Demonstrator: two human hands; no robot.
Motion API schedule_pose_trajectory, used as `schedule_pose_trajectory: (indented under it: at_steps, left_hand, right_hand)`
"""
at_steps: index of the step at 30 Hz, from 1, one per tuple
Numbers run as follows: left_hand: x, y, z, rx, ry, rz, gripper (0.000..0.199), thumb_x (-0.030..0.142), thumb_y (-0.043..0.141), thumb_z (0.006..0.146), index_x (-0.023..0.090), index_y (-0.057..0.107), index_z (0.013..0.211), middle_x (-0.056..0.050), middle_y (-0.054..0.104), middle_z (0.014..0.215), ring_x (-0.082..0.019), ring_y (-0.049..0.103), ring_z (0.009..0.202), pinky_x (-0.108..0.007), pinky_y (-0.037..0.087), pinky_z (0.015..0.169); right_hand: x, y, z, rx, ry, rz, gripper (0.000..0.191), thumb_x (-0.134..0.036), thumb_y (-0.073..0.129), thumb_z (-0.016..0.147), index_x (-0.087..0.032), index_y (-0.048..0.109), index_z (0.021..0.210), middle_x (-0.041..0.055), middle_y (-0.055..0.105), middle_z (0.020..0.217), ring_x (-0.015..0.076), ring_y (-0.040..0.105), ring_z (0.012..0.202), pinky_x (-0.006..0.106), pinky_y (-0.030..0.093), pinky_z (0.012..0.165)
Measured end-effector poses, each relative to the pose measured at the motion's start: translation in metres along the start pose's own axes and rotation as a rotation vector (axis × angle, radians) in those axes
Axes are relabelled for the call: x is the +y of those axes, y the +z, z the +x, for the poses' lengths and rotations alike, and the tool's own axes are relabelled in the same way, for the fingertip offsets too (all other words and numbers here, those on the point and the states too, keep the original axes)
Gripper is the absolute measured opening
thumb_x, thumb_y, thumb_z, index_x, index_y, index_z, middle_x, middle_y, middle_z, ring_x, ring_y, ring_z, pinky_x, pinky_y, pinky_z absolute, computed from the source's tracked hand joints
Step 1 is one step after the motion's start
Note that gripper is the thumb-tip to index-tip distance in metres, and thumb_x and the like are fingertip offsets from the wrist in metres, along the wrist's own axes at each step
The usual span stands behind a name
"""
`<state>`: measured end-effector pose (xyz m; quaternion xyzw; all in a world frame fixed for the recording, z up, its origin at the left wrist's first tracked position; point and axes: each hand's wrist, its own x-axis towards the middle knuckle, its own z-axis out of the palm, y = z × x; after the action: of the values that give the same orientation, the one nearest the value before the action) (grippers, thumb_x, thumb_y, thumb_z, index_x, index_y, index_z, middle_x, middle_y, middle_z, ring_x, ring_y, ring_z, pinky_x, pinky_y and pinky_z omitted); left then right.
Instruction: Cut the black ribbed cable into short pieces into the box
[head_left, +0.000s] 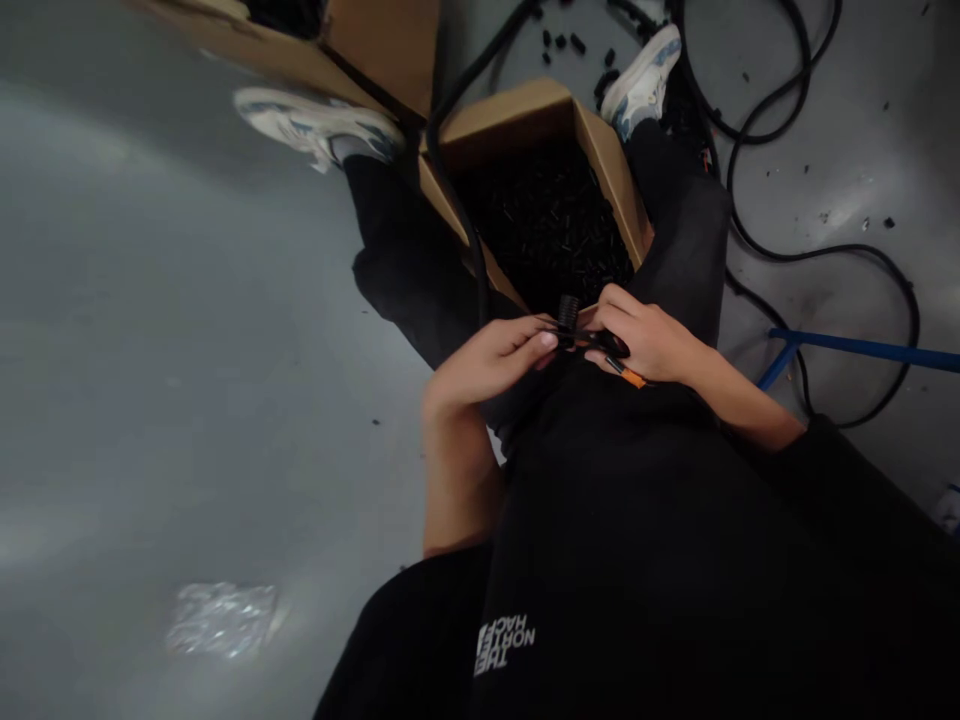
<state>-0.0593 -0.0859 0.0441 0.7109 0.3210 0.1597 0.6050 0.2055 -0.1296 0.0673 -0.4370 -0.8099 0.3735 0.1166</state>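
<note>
My left hand [487, 362] and my right hand [645, 340] meet above my lap, with their fingertips close together. Between them is a small black ribbed plastic part [568, 315], standing upright and held by the fingers of both hands. My right hand also grips a black-and-orange handled tool [624, 372], partly hidden by my fingers. I cannot tell its exact kind. Just beyond my hands, a cardboard box [517, 125] stands between my legs, filled with small black plastic pieces [547, 225].
Black cables [780, 240] loop across the grey floor to the right, and one crosses the box. A blue metal frame [862, 347] sits at the right. Loose black pieces [562, 42] lie beyond the box, beside another cardboard box [360, 50]. A clear plastic bag [221, 620] lies at lower left.
</note>
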Motion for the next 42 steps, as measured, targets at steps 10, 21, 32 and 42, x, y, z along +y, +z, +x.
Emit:
schedule_pose_trajectory:
  at_steps: [10,21,32,42]
  left_hand:
    - [-0.033,0.016,0.016,0.398,-0.082,-0.105,0.055,0.077,0.066,0.1,0.022,0.068,0.096,-0.001,0.069,0.075,-0.014,0.063,0.063,-0.025,0.055,0.062]
    - [-0.049,0.037,0.036,0.577,-0.062,-0.399,0.058,0.077,0.08,0.088,0.027,0.07,0.115,-0.011,0.074,0.132,-0.024,0.074,0.121,-0.043,0.065,0.108]
    - [-0.048,0.04,0.027,0.471,0.031,-0.203,0.048,0.07,0.075,0.098,0.023,0.067,0.095,-0.002,0.074,0.08,-0.014,0.07,0.067,-0.028,0.059,0.064]
    - [-0.023,0.029,0.02,0.455,0.037,-0.307,0.055,0.079,0.077,0.092,0.025,0.062,0.09,-0.001,0.074,0.075,-0.017,0.071,0.062,-0.03,0.059,0.057]
  right_hand:
    - [0.037,0.008,0.006,-0.006,0.239,0.062,0.024,-0.035,0.07,0.102,-0.019,0.064,0.119,0.0077,0.06,0.126,0.0145,0.06,0.085,0.032,0.048,0.078]
    - [0.022,0.015,0.021,-0.016,0.222,-0.137,0.028,-0.032,0.063,0.107,-0.015,0.066,0.129,0.0157,0.062,0.138,0.0191,0.064,0.089,0.034,0.042,0.069]
    - [0.033,0.023,0.014,0.177,0.136,0.018,0.026,-0.036,0.066,0.103,-0.018,0.061,0.122,0.0136,0.06,0.135,0.021,0.066,0.098,0.041,0.06,0.085]
    - [0.02,0.001,0.006,0.131,0.013,-0.124,0.044,-0.057,0.049,0.115,-0.017,0.062,0.129,0.014,0.061,0.13,0.0219,0.068,0.099,0.037,0.06,0.079]
